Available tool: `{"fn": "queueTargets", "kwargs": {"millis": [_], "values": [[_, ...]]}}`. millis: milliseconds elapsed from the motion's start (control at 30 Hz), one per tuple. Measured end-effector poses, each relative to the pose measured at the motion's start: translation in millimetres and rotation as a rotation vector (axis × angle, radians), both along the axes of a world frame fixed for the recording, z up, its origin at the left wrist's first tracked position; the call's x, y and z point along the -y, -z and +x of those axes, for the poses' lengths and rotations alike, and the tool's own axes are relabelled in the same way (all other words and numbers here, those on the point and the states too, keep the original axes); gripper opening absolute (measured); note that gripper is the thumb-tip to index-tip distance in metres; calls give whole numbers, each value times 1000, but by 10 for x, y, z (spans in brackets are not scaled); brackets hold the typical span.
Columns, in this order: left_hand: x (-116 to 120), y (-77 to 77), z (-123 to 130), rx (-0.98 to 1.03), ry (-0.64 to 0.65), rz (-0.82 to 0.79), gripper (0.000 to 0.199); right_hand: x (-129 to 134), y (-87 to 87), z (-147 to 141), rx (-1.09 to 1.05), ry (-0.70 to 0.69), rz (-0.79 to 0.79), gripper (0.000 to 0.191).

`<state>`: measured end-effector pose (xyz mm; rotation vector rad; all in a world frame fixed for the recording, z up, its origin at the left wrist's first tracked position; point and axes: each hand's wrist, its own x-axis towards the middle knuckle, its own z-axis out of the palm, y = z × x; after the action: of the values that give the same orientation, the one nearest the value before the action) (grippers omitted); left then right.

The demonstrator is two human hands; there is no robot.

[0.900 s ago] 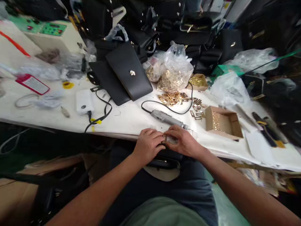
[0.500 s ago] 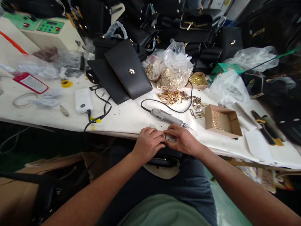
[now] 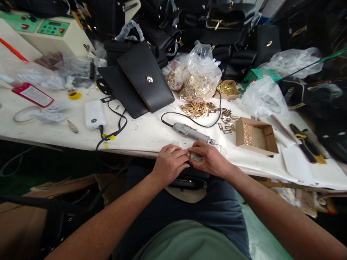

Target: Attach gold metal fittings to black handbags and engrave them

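Note:
A black handbag (image 3: 187, 182) with a beige flap lies across my lap at the table's front edge. Both hands meet at its upper side. My left hand (image 3: 168, 164) is closed, its fingers bent over the bag's edge and its fingertips on a small gold metal fitting (image 3: 188, 154). From the other side my right hand (image 3: 210, 159) pinches at the same fitting, thumb below and fingers above. A greyish piece shows between the right thumb and fingers; its kind is unclear. Just beyond the right hand lies a grey electric screwdriver (image 3: 191, 133), untouched.
Loose gold metal plates (image 3: 199, 109) are heaped behind the screwdriver, before a clear bag (image 3: 200, 77) of more plates. A cardboard box (image 3: 264, 141) of small screws stands right, near pliers (image 3: 303, 142). Black leather panels (image 3: 146, 81) and a white power box (image 3: 94, 115) lie left.
The hands keep their hold at the same spot on the handbag, with hardly any finger movement. The whole view has shifted slightly.

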<state>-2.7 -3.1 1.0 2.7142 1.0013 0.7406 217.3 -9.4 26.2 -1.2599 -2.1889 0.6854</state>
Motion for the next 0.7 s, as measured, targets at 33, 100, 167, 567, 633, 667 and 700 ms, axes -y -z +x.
{"fn": "queueTargets", "kwargs": {"millis": [33, 100, 167, 567, 633, 667, 700], "values": [[1, -10, 2, -16, 4, 2, 15, 0, 3, -1, -6, 4, 3, 32], [4, -35, 8, -45, 9, 6, 14, 2, 9, 1, -14, 12, 1, 33], [8, -61, 14, -62, 12, 10, 14, 6, 11, 12, -12, 13, -10, 32], [11, -104, 28, -90, 17, 32, 16, 76, -92, 159, -102, 120, -11, 31], [12, -112, 25, -94, 21, 37, 17, 61, -164, 206, -117, 161, 23, 24], [12, -118, 25, -97, 23, 42, 17, 42, -195, 231, -110, 189, 52, 22], [12, -125, 26, -102, 25, 46, 17, 16, -220, 255, -91, 219, 87, 21]]}}
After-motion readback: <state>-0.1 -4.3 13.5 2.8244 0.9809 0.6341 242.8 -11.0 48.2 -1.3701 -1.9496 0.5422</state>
